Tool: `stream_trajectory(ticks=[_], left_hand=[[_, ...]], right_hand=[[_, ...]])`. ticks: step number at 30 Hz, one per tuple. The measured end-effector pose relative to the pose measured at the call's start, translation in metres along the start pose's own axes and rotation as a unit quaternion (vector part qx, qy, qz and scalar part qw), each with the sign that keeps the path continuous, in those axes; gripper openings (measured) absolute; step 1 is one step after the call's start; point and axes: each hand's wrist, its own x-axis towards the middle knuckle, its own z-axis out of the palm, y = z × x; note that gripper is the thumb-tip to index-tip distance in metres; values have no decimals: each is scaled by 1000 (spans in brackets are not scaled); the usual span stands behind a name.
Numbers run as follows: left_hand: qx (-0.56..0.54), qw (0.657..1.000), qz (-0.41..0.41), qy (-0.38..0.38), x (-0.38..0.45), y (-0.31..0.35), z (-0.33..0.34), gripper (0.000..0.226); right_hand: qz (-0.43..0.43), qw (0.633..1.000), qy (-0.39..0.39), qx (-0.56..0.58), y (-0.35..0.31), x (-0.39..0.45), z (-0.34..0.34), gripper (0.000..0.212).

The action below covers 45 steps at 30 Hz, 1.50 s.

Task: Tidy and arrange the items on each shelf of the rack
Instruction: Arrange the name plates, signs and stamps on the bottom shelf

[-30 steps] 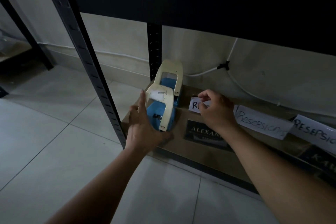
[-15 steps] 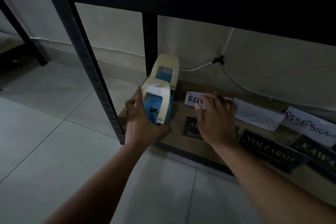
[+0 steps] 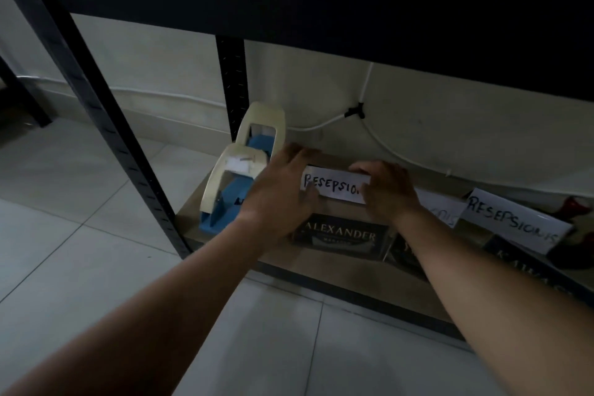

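On the rack's dim bottom shelf (image 3: 337, 270), our left hand (image 3: 276, 196) and right hand (image 3: 389, 193) pinch the two ends of a white card (image 3: 334, 185) lettered "RESEPSION", its last letters hidden by our right fingers. At nine o'clock stand two tape dispensers (image 3: 238, 177); at six o'clock lies a dark "ALEXANDER" nameplate (image 3: 340, 235). At three o'clock, another white card (image 3: 514, 222) shows, and the plates below it are too dark to read.

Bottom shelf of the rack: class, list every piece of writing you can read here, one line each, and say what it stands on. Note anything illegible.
"RESEPSION", last letters hidden: white paper sign held by both hands.
"RESEPSIONIS": white paper sign on the right.
"ALEXANDER": dark nameplate at the shelf front; its small line below is too blurred.
"NIS", end only: white sign behind the right wrist.
Two dark nameplates further right: cut off, unreadable.
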Motion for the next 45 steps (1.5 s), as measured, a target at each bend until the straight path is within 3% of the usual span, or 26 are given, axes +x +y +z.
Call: stream_trajectory(ticks=[3,7,12,20,27,31,35,39,42,45], left_hand=[[10,1000,-8,-26,37,0,3,64],[-21,997,-37,58,63,-2,-6,60],[51,994,-72,60,76,-18,-17,60],[101,987,-3,-127,120,-34,-12,37],[151,967,8,-203,128,-24,18,35],[156,968,-4,-197,127,-26,24,31],[157,969,-15,-189,122,-20,20,34],[121,982,-28,-140,108,-11,17,44],[72,991,-34,-107,84,-3,16,37],[9,988,-13,-152,51,2,11,45]], right_hand=[[-22,1000,13,-3,8,11,7,40],[-24,999,36,20,2,28,14,36],[-62,996,65,5,-4,48,26,38],[-50,997,64,18,-4,62,29,38],[-57,994,78,-49,-1,58,24,40],[-53,996,73,-1,7,56,25,46],[-33,991,115,56,16,47,12,52],[-26,983,169,74,23,16,-3,42],[6,987,142,79,37,-15,-10,33],[18,992,123,37,60,-43,-17,25]])
